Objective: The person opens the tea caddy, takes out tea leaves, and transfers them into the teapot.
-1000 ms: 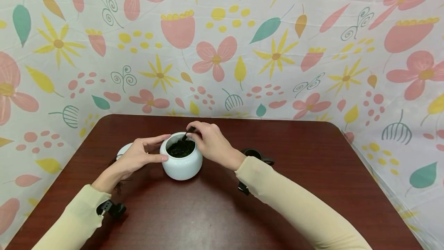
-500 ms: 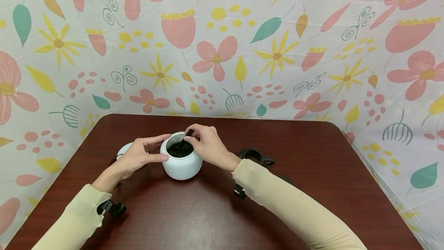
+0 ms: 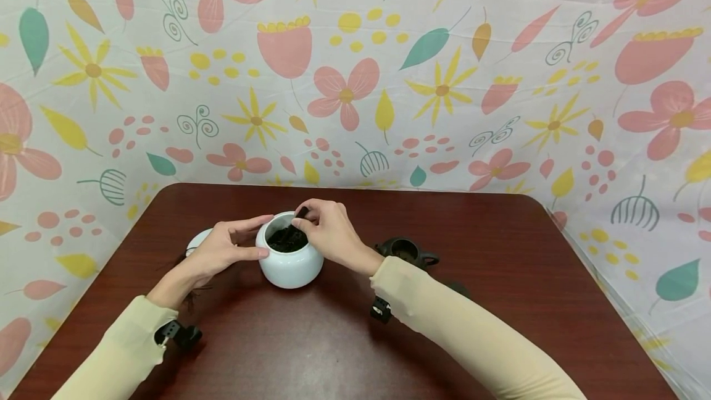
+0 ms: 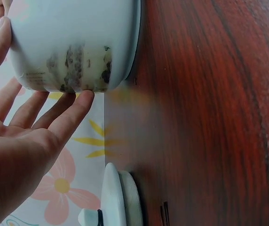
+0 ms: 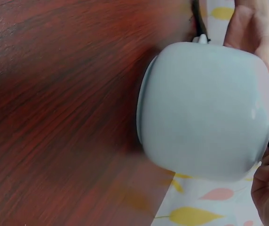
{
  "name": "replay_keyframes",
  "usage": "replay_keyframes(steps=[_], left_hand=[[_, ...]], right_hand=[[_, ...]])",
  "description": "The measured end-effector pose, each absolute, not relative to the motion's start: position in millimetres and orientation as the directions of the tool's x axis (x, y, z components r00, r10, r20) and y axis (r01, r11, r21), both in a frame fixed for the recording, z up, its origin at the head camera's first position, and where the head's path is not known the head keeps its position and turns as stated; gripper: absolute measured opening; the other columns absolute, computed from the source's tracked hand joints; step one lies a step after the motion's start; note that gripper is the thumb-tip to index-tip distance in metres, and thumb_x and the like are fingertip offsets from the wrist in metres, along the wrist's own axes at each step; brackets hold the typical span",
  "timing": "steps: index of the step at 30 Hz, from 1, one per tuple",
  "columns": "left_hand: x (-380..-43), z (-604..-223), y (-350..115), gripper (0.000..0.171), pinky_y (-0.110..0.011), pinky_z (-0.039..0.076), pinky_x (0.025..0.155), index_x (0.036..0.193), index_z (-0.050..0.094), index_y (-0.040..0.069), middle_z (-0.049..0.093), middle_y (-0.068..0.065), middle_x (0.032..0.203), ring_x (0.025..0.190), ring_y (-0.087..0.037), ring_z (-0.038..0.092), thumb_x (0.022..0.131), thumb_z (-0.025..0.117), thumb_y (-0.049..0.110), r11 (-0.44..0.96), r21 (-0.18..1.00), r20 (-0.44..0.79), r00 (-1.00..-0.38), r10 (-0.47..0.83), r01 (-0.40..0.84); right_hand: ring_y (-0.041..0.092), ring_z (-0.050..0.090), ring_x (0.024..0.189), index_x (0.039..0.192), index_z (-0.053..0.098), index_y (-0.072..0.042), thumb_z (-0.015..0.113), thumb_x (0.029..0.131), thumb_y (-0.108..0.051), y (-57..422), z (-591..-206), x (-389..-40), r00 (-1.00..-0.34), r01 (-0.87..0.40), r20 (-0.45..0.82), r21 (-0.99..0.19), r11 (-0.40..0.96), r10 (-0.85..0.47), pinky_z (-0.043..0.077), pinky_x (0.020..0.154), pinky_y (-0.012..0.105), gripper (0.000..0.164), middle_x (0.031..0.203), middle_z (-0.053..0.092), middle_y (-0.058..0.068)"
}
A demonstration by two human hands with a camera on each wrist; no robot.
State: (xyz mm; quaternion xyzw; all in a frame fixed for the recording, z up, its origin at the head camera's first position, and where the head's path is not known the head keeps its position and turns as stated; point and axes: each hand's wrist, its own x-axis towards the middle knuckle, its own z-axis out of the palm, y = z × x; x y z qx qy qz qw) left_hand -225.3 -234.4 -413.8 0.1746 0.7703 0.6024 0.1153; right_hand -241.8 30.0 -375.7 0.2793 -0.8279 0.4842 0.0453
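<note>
A white round jar (image 3: 291, 271) stands upright, uncovered, near the middle of the table, with dark loose leaves (image 3: 284, 241) inside. My left hand (image 3: 224, 245) holds its left side, thumb in front and fingers spread behind; the left wrist view shows several fingertips (image 4: 85, 98) against the wall over a printed band. At the right rim, my right hand (image 3: 333, 230) pinches a slim black scoop (image 3: 302, 212) by its upper end. The scoop slants down into the jar, its lower end among the leaves. In the right wrist view, the jar (image 5: 205, 113) hides most of the scoop.
A white knobbed lid (image 4: 118, 197) lies on the table left of the jar, partly behind my left hand. A dark teapot (image 3: 401, 249) stands beyond my right forearm, with a dark green thing (image 3: 459, 289) half hidden by the sleeve. A patterned cloth (image 3: 355, 79) hangs behind the table.
My right hand has shifted slightly left and down with the scoop, which has moved left in the leaves. More of the teapot shows past my sleeve. The left hand stays on the jar.
</note>
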Motion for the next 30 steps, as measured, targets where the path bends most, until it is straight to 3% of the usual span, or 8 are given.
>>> replay_keyframes(steps=[6,12,20,26,30], left_hand=[[-225,-414,-235,0.072,-0.029,0.053,0.094,0.156,0.054,0.01,0.055,-0.015,0.153,0.141,-0.041,0.05,0.091,0.085,0.013,0.219,0.967,0.03,-0.913,0.406,0.129],[-225,-414,-234,0.072,-0.029,0.054,0.094,0.156,0.054,0.01,0.054,-0.017,0.154,0.142,-0.042,0.048,0.091,0.085,0.013,0.213,0.968,0.034,-0.913,0.407,0.13],[-225,-414,-234,0.072,-0.029,0.054,0.094,0.155,0.054,0.009,0.055,-0.017,0.153,0.141,-0.041,0.049,0.09,0.085,0.011,0.208,0.969,0.041,-0.913,0.405,0.135],[-225,-414,-234,0.073,-0.03,0.054,0.094,0.155,0.054,0.009,0.056,-0.018,0.152,0.14,-0.04,0.05,0.09,0.086,0.011,0.205,0.97,0.037,-0.914,0.403,0.13],[-225,-414,-234,0.073,-0.03,0.054,0.094,0.156,0.054,0.009,0.056,-0.017,0.152,0.141,-0.04,0.05,0.09,0.086,0.011,0.203,0.971,0.036,-0.914,0.405,0.128]], right_hand=[[0.03,0.075,0.083,0.104,0.075,-0.006,0.074,0.1,-0.01,30,-374,-241,-0.866,-0.459,0.309,-0.804,0.378,-0.394,0.049,0.06,0.025,0.005,0.09,0.079,0.008],[0.031,0.074,0.078,0.104,0.075,-0.006,0.074,0.101,-0.011,32,-374,-241,-0.884,-0.416,0.274,-0.831,0.37,-0.378,0.041,0.056,0.024,0.006,0.089,0.079,0.013],[0.03,0.074,0.09,0.102,0.075,-0.005,0.073,0.101,-0.01,37,-372,-245,-0.91,-0.355,0.237,-0.87,0.343,-0.341,0.045,0.065,0.025,0.006,0.086,0.079,0.012],[0.017,0.075,0.083,0.102,0.076,-0.007,0.073,0.101,-0.011,44,-370,-247,-0.927,-0.319,0.216,-0.885,0.34,-0.308,0.043,0.063,0.026,0.004,0.085,0.079,0.005],[0.02,0.073,0.078,0.102,0.076,-0.006,0.073,0.101,-0.01,49,-370,-248,-0.937,-0.284,0.194,-0.907,0.312,-0.289,0.046,0.062,0.026,0.005,0.085,0.079,0.004]])
